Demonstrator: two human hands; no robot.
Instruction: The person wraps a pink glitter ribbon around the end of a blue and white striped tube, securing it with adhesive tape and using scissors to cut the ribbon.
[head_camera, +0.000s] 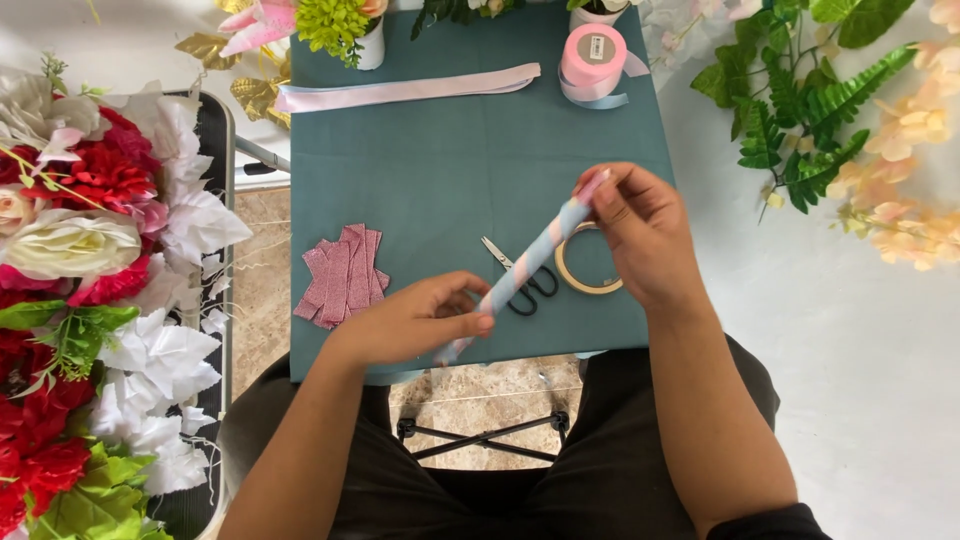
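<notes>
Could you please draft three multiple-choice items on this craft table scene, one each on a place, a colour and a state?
1. Where do the scissors lie?
A. on the teal cloth, under the held ribbon strip
B. on the floor
C. among the red flowers

2. What colour is the ribbon spool?
A. green
B. pink
C. black

3. How is the ribbon strip held?
A. lying loose on the cloth
B. in one hand only
C. stretched between the left hand and right hand

Answers: 1 A, the black handles show just below the strip; 2 B, its roll is plainly pink; 3 C, each hand pinches one end.
</notes>
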